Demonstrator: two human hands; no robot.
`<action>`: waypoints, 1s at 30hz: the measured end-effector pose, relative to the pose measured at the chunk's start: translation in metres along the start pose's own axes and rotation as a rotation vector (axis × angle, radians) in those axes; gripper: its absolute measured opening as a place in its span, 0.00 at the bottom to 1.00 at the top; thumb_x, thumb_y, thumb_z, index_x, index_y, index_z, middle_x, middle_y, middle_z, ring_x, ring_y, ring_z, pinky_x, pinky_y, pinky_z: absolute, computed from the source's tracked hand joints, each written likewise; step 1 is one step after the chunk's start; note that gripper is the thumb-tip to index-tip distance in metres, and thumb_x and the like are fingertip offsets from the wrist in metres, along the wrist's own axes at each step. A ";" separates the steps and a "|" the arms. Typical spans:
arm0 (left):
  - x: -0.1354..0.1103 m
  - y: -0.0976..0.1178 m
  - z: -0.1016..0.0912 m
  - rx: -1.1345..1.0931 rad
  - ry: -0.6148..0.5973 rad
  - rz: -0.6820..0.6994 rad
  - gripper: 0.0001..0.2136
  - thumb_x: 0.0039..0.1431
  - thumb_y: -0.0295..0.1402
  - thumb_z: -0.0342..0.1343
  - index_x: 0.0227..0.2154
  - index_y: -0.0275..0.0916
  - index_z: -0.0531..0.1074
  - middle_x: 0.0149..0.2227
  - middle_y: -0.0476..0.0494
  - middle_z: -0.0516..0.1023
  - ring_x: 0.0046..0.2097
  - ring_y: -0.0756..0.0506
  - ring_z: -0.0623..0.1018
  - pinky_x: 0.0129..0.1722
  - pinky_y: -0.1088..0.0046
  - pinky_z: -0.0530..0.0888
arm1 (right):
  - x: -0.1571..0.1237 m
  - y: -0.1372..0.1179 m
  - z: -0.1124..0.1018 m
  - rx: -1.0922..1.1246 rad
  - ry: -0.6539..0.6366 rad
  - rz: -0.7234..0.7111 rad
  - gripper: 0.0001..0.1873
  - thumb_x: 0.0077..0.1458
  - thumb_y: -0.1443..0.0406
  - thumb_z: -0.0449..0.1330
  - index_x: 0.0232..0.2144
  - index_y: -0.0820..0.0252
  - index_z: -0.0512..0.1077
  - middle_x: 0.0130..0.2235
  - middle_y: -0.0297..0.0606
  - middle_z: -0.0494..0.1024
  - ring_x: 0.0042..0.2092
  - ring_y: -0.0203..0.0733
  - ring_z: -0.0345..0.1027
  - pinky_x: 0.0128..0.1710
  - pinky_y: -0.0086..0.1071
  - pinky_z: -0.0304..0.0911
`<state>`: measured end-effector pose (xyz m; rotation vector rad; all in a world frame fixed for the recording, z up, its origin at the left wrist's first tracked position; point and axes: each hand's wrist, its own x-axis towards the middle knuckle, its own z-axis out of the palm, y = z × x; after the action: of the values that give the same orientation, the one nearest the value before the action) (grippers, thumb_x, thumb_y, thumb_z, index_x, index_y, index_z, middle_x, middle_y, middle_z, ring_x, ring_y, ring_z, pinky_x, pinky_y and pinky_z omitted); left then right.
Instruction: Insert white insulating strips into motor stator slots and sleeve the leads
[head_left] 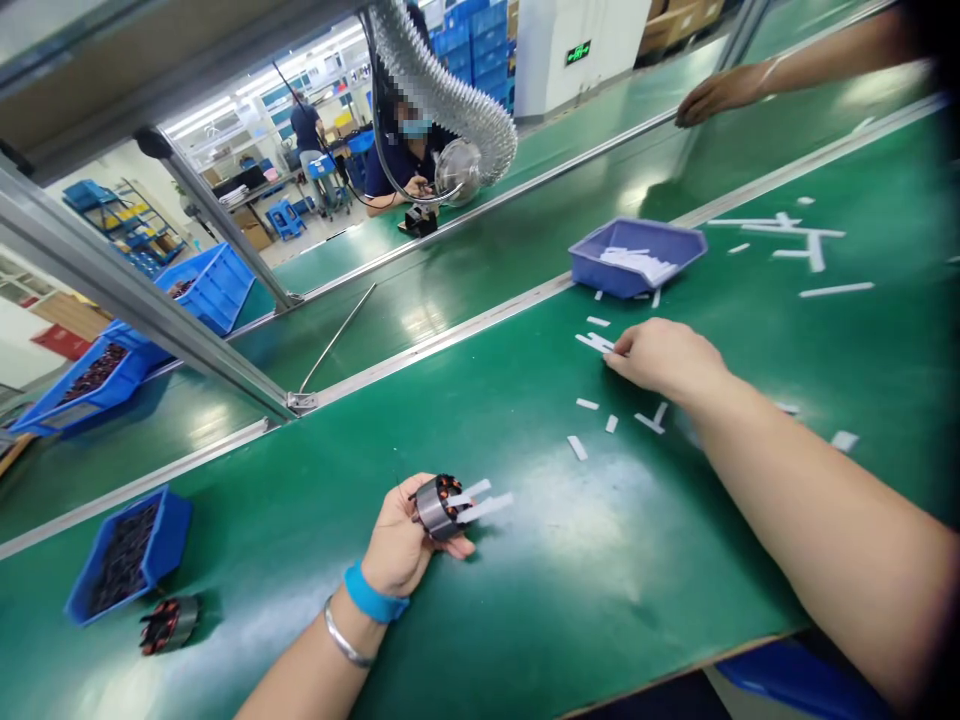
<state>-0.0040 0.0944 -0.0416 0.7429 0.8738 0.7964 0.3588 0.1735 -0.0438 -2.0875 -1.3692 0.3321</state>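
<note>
My left hand (pixel 405 545) is closed around a motor stator (pixel 431 510), a grey metal ring with copper windings. Two white strips (pixel 484 508) stick out of its open end toward the right. My right hand (pixel 664 358) reaches over the table, thumb and fingers pinched at a few white strips (pixel 595 342). Short loose strips (pixel 587 404) lie on the green surface around that hand. Just beyond it stands a purple bin (pixel 637 285) holding more white strips. A second stator (pixel 171 625) rests on its side at the lower left.
Beside the second stator is a blue bin (pixel 169 545) of dark parts. Long strips (pixel 795 230) are scattered at right. Metal posts (pixel 217 215) and a rail (pixel 442 345) border the belt. Across it sit a masked person (pixel 397 170) and a flexible duct (pixel 450 90). Another person's hand (pixel 720 95) rests upper right.
</note>
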 end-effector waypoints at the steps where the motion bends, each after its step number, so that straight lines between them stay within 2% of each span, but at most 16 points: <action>1: -0.001 0.001 0.002 -0.010 0.011 0.003 0.20 0.34 0.35 0.76 0.30 0.33 0.75 0.23 0.47 0.80 0.19 0.48 0.78 0.16 0.78 0.76 | -0.002 -0.003 0.004 -0.002 -0.019 -0.011 0.19 0.36 0.66 0.69 0.09 0.51 0.61 0.17 0.36 0.61 0.33 0.55 0.67 0.36 0.55 0.64; 3: -0.004 0.002 0.005 -0.029 0.029 0.019 0.18 0.35 0.31 0.75 0.29 0.33 0.75 0.25 0.47 0.80 0.23 0.48 0.79 0.19 0.77 0.78 | -0.011 -0.013 0.009 0.015 -0.054 -0.047 0.19 0.35 0.67 0.69 0.09 0.51 0.61 0.19 0.39 0.64 0.33 0.56 0.68 0.36 0.55 0.64; 5: -0.005 0.002 0.005 -0.042 0.013 0.037 0.18 0.35 0.30 0.75 0.29 0.33 0.75 0.27 0.46 0.80 0.27 0.46 0.81 0.21 0.76 0.79 | -0.028 -0.029 0.011 0.074 -0.090 -0.099 0.15 0.38 0.66 0.67 0.11 0.52 0.64 0.24 0.41 0.72 0.34 0.54 0.70 0.36 0.51 0.65; 6: -0.005 0.002 0.004 -0.047 -0.007 0.045 0.18 0.36 0.31 0.75 0.30 0.33 0.75 0.27 0.46 0.80 0.28 0.45 0.81 0.20 0.76 0.78 | -0.038 -0.039 0.011 0.155 -0.156 -0.147 0.12 0.40 0.64 0.66 0.14 0.53 0.67 0.28 0.41 0.75 0.35 0.52 0.71 0.36 0.48 0.66; 8: -0.003 -0.001 0.000 -0.045 -0.058 0.040 0.19 0.37 0.33 0.74 0.33 0.34 0.75 0.26 0.46 0.80 0.25 0.44 0.81 0.16 0.76 0.76 | -0.062 -0.059 0.009 0.385 -0.416 -0.292 0.08 0.45 0.59 0.63 0.20 0.54 0.71 0.31 0.40 0.78 0.33 0.46 0.71 0.34 0.41 0.67; 10: -0.001 -0.005 -0.005 -0.035 -0.089 0.016 0.19 0.38 0.34 0.74 0.33 0.34 0.76 0.26 0.45 0.80 0.22 0.45 0.80 0.14 0.77 0.75 | -0.085 -0.078 0.007 0.557 -0.744 -0.454 0.09 0.47 0.58 0.63 0.22 0.56 0.71 0.27 0.38 0.76 0.29 0.41 0.68 0.30 0.35 0.65; 11: 0.000 -0.007 -0.007 -0.027 -0.102 0.002 0.18 0.39 0.33 0.74 0.34 0.34 0.76 0.27 0.44 0.81 0.21 0.45 0.79 0.15 0.77 0.75 | -0.095 -0.085 0.006 0.579 -0.846 -0.503 0.08 0.47 0.60 0.63 0.22 0.57 0.70 0.25 0.36 0.74 0.27 0.38 0.66 0.28 0.33 0.62; 13: 0.002 -0.009 -0.010 -0.013 -0.129 -0.020 0.18 0.40 0.32 0.73 0.35 0.33 0.77 0.28 0.42 0.82 0.21 0.46 0.80 0.16 0.77 0.76 | -0.108 -0.096 0.005 0.546 -0.939 -0.547 0.05 0.47 0.64 0.61 0.23 0.58 0.69 0.24 0.33 0.71 0.26 0.35 0.62 0.26 0.30 0.58; 16: 0.001 -0.009 -0.011 0.004 -0.180 -0.041 0.18 0.42 0.31 0.71 0.38 0.33 0.77 0.28 0.42 0.82 0.22 0.45 0.80 0.19 0.77 0.77 | -0.116 -0.102 0.007 0.505 -0.963 -0.570 0.03 0.46 0.66 0.59 0.23 0.58 0.69 0.24 0.32 0.71 0.26 0.35 0.61 0.26 0.29 0.56; 21: -0.001 -0.006 -0.009 0.013 -0.250 -0.095 0.25 0.40 0.32 0.69 0.45 0.32 0.75 0.31 0.40 0.82 0.27 0.42 0.83 0.25 0.73 0.78 | -0.125 -0.106 0.020 0.508 -0.888 -0.566 0.07 0.47 0.62 0.60 0.22 0.59 0.70 0.24 0.33 0.72 0.27 0.36 0.62 0.28 0.29 0.57; 23: -0.003 -0.008 -0.007 0.049 -0.232 -0.082 0.29 0.39 0.35 0.71 0.48 0.32 0.74 0.33 0.38 0.82 0.30 0.41 0.83 0.27 0.72 0.78 | -0.131 -0.106 0.028 0.508 -0.861 -0.520 0.10 0.48 0.60 0.60 0.21 0.58 0.69 0.22 0.32 0.70 0.25 0.35 0.60 0.27 0.29 0.55; 27: -0.005 -0.016 0.000 0.148 -0.106 -0.008 0.33 0.43 0.44 0.70 0.50 0.29 0.73 0.35 0.34 0.80 0.29 0.44 0.81 0.28 0.73 0.76 | -0.139 -0.102 0.041 0.518 -0.819 -0.454 0.11 0.48 0.60 0.60 0.19 0.57 0.66 0.20 0.30 0.68 0.24 0.34 0.57 0.25 0.29 0.53; 30: -0.007 -0.020 0.005 0.198 -0.053 0.054 0.29 0.46 0.40 0.67 0.51 0.29 0.72 0.35 0.36 0.80 0.27 0.48 0.79 0.27 0.75 0.75 | -0.140 -0.096 0.048 0.525 -0.787 -0.448 0.12 0.49 0.57 0.61 0.21 0.55 0.66 0.20 0.31 0.67 0.23 0.37 0.58 0.24 0.30 0.54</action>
<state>0.0029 0.0775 -0.0538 0.9615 0.8963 0.7414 0.2022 0.0925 -0.0391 -1.1934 -1.8638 1.2486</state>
